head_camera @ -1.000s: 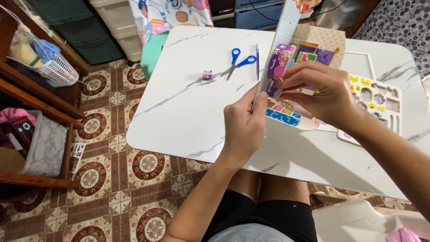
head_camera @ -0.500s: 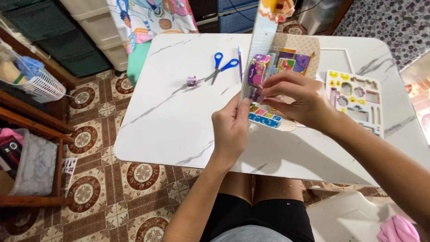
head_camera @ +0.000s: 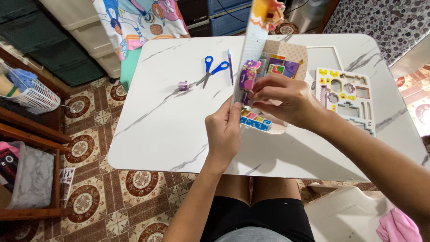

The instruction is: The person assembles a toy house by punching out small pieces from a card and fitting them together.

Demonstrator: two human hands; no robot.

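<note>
Both hands are gripping an upright printed card sheet (head_camera: 251, 54) over the desk (head_camera: 156, 121): the left hand (head_camera: 224, 130) is pinching its near edge, the right hand (head_camera: 282, 99) is clasping its right face. Blue scissors (head_camera: 211, 69) are lying far left of them.

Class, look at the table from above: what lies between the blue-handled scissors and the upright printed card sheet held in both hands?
In the head view, a thin blue pen lies on the white table between the scissors and the card sheet.

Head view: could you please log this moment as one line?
left hand: holds card sheet upright by lower edge | right hand: fingers on purple piece | table: blue scissors, punched-out sheet
</note>
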